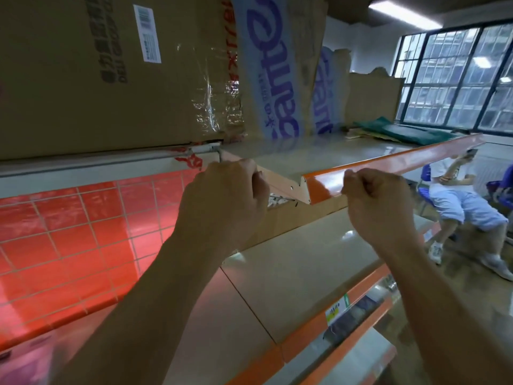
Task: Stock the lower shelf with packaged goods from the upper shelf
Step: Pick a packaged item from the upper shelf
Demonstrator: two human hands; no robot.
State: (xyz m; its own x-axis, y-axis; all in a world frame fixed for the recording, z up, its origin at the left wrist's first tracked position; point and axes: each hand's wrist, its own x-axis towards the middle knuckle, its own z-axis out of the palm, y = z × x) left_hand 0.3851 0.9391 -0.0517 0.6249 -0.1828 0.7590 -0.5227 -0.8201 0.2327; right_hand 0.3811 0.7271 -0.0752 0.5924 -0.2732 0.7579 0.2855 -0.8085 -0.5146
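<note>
Cardboard, brown: one large carton [83,79] bearing a white barcode label [147,34], standing at the left, level with the upper shelf [388,162]. Just beside it, upright, are torn cardboard sheets with blue print [266,65], blurred at the foot. Further along the same shelf lies a green cloth bundle [402,132]. Lower shelf [291,273]: beige surface, orange rim, a yellow price tag [337,309] on a rim further down; no goods show on it yet. Left hand [224,198]: raised to the near end of the upper shelf, fingers curled at its corner; whether they grip the edge cannot be told. Right hand [374,201]: raised before the orange rim, fingers curled with thumb against forefinger; whether anything thin is pinched there cannot be told. Neither hand touches the carton. Also present: a red grid panel [69,232] at left and a seated person [458,201] at right. Step in hand, by judgement: the reach up to the stock, with nothing yet taken. The next move would call for both hands to rise over the rim, take hold of a package and bring it down level onto the lower shelf.
</note>
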